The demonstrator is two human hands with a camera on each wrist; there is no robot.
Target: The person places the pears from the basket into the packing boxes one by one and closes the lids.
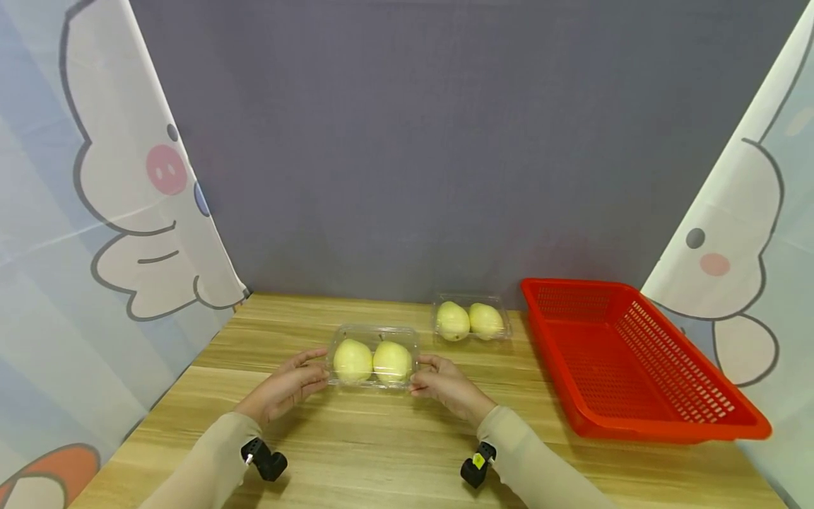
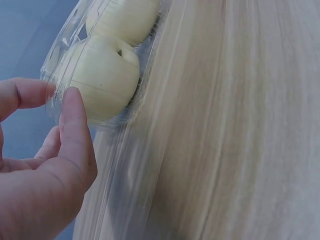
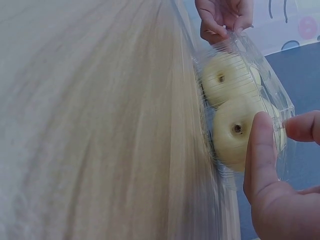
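A clear plastic fruit box (image 1: 375, 330) with two pale yellow pears (image 1: 352, 362) in it is at the middle of the wooden table. My left hand (image 1: 289, 385) pinches its left end between thumb and fingers; the left wrist view shows the fingertips (image 2: 72, 102) at the box corner. At the opposite end, my right hand (image 1: 448, 389) pinches the plastic, its thumb on the near side in the right wrist view. Whether the box touches the table is hard to tell.
A second clear box (image 1: 470, 300) with two pears (image 1: 452, 322) stands behind, to the right. Further right is a red plastic basket (image 1: 620, 367) with perforated sides. A grey cloth (image 1: 407, 155) hangs along the table's back edge, with printed curtains (image 1: 114, 85) at the sides.
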